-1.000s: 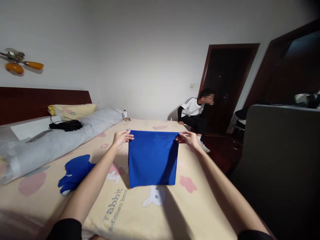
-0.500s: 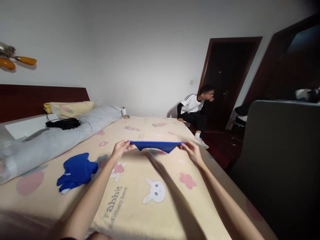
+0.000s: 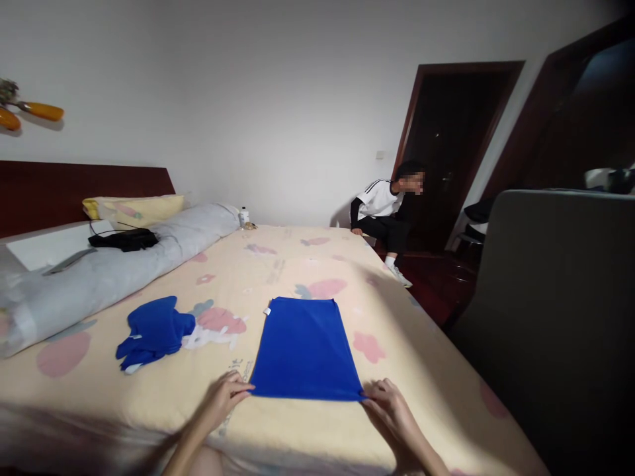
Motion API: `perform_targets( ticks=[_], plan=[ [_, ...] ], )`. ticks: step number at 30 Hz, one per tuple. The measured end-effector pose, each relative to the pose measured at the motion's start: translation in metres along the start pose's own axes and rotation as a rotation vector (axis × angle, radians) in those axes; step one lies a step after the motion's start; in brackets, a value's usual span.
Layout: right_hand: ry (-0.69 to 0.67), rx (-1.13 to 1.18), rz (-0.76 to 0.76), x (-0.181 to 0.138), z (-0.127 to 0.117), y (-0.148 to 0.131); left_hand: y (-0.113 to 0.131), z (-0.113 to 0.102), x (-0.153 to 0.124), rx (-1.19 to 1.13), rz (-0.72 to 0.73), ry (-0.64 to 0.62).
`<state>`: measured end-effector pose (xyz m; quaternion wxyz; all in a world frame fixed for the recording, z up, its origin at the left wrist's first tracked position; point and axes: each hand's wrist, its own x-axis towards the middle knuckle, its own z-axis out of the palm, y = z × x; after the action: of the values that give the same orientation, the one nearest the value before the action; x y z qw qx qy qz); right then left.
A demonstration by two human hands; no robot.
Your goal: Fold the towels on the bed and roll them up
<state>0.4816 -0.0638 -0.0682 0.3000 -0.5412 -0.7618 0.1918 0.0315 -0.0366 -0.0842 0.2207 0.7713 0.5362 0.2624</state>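
Note:
A blue cloth (image 3: 306, 347) lies flat on the bed, roughly rectangular, with a small white tag at its far left edge. My left hand (image 3: 229, 395) pinches its near left corner. At the near right corner, my right hand (image 3: 389, 403) is closed on the same cloth. The near edge runs straight between the two hands. To the left rests a second, crumpled blue cloth (image 3: 155, 330) with a bit of white at its lower edge; neither hand touches it.
The patterned bedsheet (image 3: 297, 430) covers the bed. A grey rolled bedding bundle (image 3: 198, 231) lies along the left, with a black item (image 3: 124, 239) on it. A person (image 3: 380, 205) sits at the far right corner. A dark panel (image 3: 546, 317) stands to the right.
The blue cloth was held up, stretched edge-on above the bed; now it lies spread on the sheet. Both hands have come down and nearer to me, still gripping its corners.

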Motion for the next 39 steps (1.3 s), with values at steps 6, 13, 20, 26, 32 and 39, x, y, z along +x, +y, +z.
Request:
perform_targets(
  ticks=[6, 13, 20, 26, 32, 39],
  plan=[
    [0.006, -0.141, -0.057, -0.024, 0.009, 0.011, -0.002, 0.004, -0.021, 0.24, 0.143, 0.032],
    [0.077, -0.191, -0.035, -0.029, 0.004, -0.004, 0.044, -0.003, -0.038, 0.306, 0.134, 0.112],
    [0.113, -0.237, -0.078, 0.036, 0.095, -0.077, 0.122, 0.081, 0.029, 0.296, 0.107, 0.07],
    [0.005, -0.343, -0.016, 0.026, 0.109, -0.055, 0.1, 0.099, 0.028, 0.462, -0.003, -0.073],
    [-0.001, -0.405, 0.133, -0.012, 0.067, -0.001, 0.054, 0.057, -0.017, 0.53, -0.109, -0.131],
    [0.032, -0.339, 0.108, 0.03, 0.077, -0.024, 0.064, 0.059, 0.021, 0.484, 0.04, -0.105]
  ],
)
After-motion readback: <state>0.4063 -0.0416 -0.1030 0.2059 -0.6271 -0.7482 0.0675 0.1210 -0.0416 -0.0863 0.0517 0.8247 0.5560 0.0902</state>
